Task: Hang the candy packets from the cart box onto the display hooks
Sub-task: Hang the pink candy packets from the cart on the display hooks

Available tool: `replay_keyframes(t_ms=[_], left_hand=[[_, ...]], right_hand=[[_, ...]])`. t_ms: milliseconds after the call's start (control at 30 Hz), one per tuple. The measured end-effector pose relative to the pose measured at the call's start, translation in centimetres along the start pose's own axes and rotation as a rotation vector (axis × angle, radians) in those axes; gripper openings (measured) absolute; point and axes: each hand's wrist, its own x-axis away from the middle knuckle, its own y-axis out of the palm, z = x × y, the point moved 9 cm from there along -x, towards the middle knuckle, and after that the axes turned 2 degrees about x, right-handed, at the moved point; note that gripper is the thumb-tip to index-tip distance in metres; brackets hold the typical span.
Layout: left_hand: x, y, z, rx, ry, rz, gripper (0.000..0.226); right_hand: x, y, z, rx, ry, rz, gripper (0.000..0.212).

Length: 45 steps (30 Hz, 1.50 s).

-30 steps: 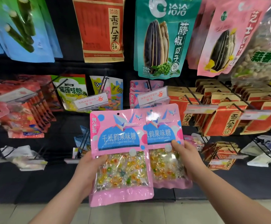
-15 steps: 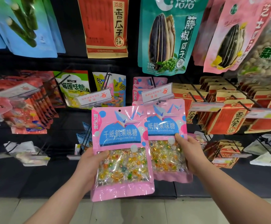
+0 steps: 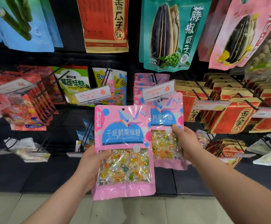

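While both forearms are reaching forward, the left hand is keeping its grip clamped on the left edge of the nearer pink candy packet, thumb lying on the clear window. Partly overlapped behind it, a second pink candy packet is being pinched at its right edge by the right hand, its top edge touching the price tag at a display hook's tip. Matching packets are hanging farther back on that hook.
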Motion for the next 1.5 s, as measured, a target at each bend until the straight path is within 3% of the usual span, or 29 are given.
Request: replay_keyframes(t_ms=[100, 567, 700, 767, 833, 900, 967, 1100, 1500], left_hand=[[-0.7, 0.3, -0.6, -0.021, -0.003, -0.007, 0.021], [-3.8, 2.2, -3.5, -0.049, 0.077, -0.079, 0.038], [-3.9, 3.8, -4.0, -0.028, 0.076, -0.098, 0.032], [-3.9, 5.0, -4.2, 0.005, 0.069, -0.138, 0.038], [-3.9, 6.3, -4.2, 0.048, 0.056, -0.188, 0.045], [-4.0, 7.3, -3.8, 0.035, 0.066, -0.201, 0.036], [-4.3, 8.1, -3.4, 0.005, 0.085, -0.183, 0.033], [-4.8, 9.2, -2.2, -0.031, 0.150, -0.137, 0.031], [-5.0, 10.1, -1.2, -0.128, 0.160, -0.134, 0.022]], right_hand=[[-2.2, 0.5, 0.0, 0.024, -0.021, 0.008, 0.021], [-10.0, 0.5, 1.7, 0.102, -0.127, -0.009, 0.011], [-7.4, -0.6, 1.3, 0.213, -0.217, 0.083, 0.030], [-4.9, -0.4, 2.2, 0.174, -0.214, -0.011, 0.025], [-2.3, 0.3, 3.6, 0.109, -0.131, -0.161, 0.034], [0.1, 0.8, 4.0, 0.097, -0.119, -0.236, 0.025], [1.3, 0.5, 3.6, 0.086, -0.193, -0.210, 0.007], [1.1, -0.6, 2.2, 0.069, -0.291, -0.085, 0.013], [-0.2, -0.9, 2.5, 0.011, -0.244, -0.058, 0.013]])
